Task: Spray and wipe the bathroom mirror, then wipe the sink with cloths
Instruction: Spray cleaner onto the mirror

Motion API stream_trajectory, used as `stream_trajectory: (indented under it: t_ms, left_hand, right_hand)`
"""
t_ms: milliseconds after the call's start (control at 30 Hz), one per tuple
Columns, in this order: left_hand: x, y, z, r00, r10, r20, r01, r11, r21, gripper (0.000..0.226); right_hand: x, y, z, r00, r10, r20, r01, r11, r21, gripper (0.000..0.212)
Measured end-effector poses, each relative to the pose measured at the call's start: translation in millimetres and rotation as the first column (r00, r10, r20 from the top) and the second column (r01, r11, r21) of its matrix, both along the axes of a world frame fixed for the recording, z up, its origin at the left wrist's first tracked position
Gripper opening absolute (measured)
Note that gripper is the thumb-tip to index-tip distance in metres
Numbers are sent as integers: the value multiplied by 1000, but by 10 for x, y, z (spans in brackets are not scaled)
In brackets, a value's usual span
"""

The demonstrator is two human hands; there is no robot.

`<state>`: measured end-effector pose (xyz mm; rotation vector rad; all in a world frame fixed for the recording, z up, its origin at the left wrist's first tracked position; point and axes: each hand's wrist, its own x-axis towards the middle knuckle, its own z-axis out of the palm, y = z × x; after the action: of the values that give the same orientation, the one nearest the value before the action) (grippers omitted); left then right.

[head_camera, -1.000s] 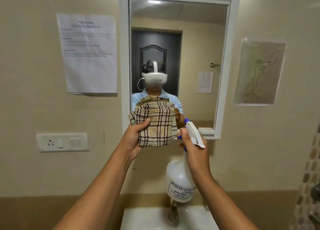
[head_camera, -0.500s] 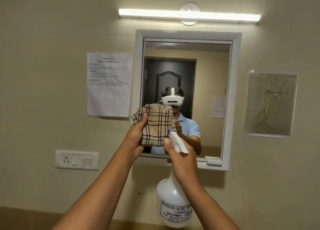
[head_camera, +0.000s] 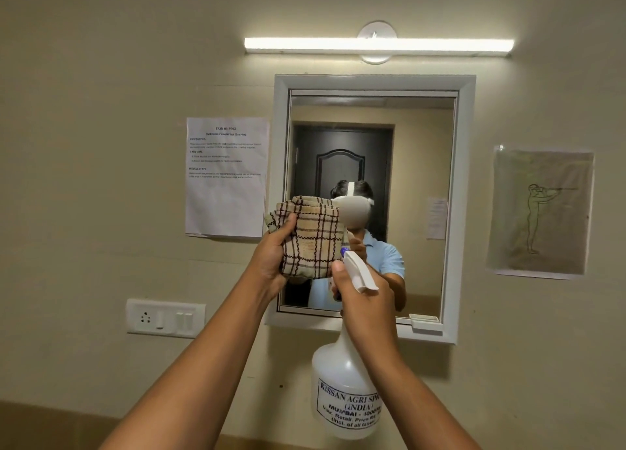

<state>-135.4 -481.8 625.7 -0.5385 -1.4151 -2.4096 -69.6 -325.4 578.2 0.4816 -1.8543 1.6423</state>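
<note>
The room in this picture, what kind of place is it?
Probably a bathroom or washroom: a framed mirror hangs on a plain wall under a tube light, with a switchboard beside it. No sink shows now.

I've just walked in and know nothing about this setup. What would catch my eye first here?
Probably the two raised hands in front of the white-framed mirror: the left hand grips a folded checked cloth, and the right hand holds a white spray bottle by its trigger head, aimed at the glass. Next, the bright tube light above the mirror and the printed sheet taped to its left.
</note>
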Motion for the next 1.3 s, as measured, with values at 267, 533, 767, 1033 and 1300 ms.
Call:
stream_trajectory:
  t_ms: [267,533,767,1033,1300]
  left_hand:
    - [57,21,41,1000,-9,1,9,1000,-9,43]
    - [73,-53,71,1000,3,-12,-3,1000,10,44]
    - [141,-93,35,1000,-28,-6,28,999,31,42]
    - [142,-71,-37,999,-27,26,27,1000,11,46]
    - [177,-278,-45,1000,7,12,-7,1000,6,40]
  right_hand:
    - [95,-155,18,999,7,-44,-5,998,61,26]
    - [110,-260,-174,998,1,-55,7,990,137,20]
    - [81,-108,-145,999,-38,-15,39,994,103,30]
    - [96,-66,-21,999,-37,-7,38,994,103,21]
    - [17,-60,160,999,-29,-41,29,999,15,21]
